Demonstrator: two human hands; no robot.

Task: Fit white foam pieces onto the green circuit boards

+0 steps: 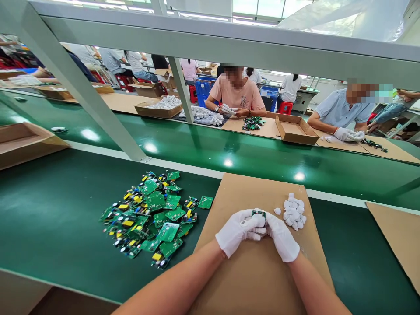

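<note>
Both of my hands wear white gloves and meet over a cardboard sheet (256, 188). Between them is a small green circuit board (258, 213), mostly covered by the fingers. My left hand (239, 228) is closed around its left side, and my right hand (278, 234) grips it from the right. Just beyond the right hand lies a small pile of white plastic pieces (294, 211), with one loose white piece (277, 211) beside it. To the left, a large heap of green circuit boards (154, 205) with yellow and blue components rests on the dark green bench.
A pale metal frame (210, 41) crosses above the bench, with a slanted post (95, 92) at left. A cardboard box (26, 142) stands at far left. Beyond the glossy green conveyor (197, 146), two co-workers sit handling small parts beside an open cardboard box (297, 129).
</note>
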